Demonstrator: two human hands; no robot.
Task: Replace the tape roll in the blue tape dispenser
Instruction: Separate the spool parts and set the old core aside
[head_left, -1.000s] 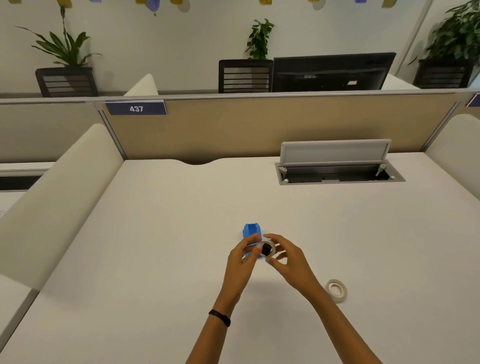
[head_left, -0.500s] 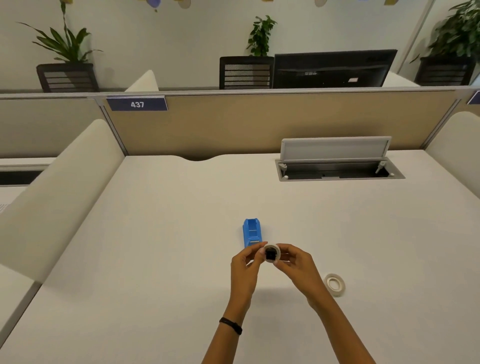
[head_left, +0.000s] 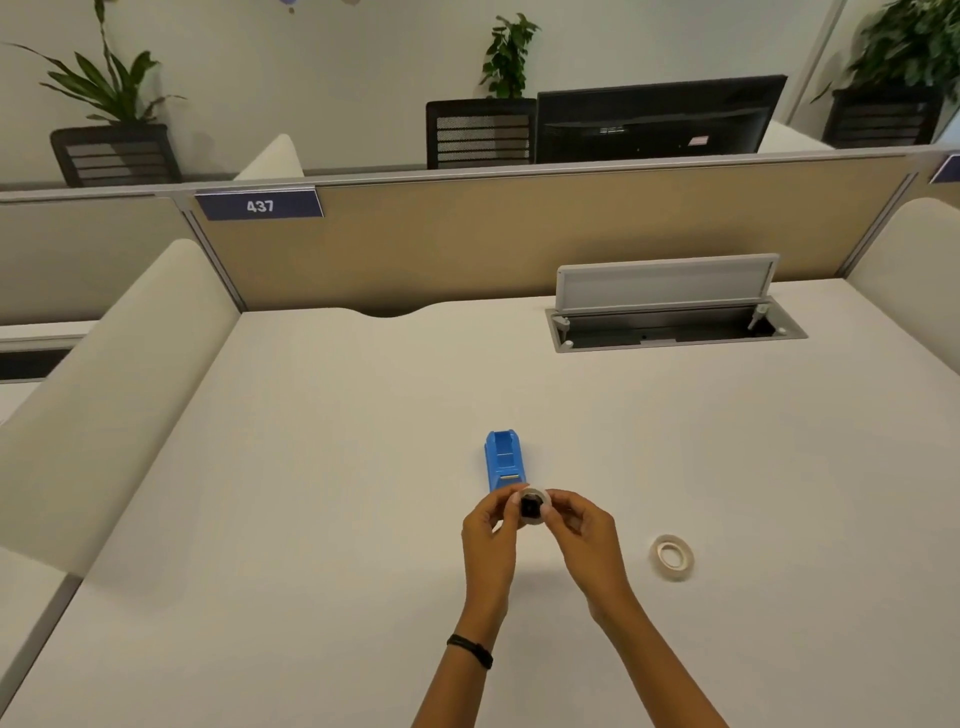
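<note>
The blue tape dispenser (head_left: 504, 460) lies on the white desk (head_left: 322, 467), its open cradle facing up with no roll in it. Just in front of it, above the desk, I hold a small tape roll with a black core (head_left: 532, 508) between both hands. My left hand (head_left: 491, 535) pinches its left side and my right hand (head_left: 584, 535) pinches its right side. A second tape roll (head_left: 671, 557) lies flat on the desk to the right of my right hand.
An open cable tray with a raised grey lid (head_left: 667, 304) is set into the desk at the back right. A tan partition (head_left: 519, 239) closes the far edge. Padded side dividers (head_left: 104, 374) flank the desk on both sides.
Both hands drew the held roll back off the dispenser toward me, so the whole empty dispenser now shows. The roll on the desk stayed put.
</note>
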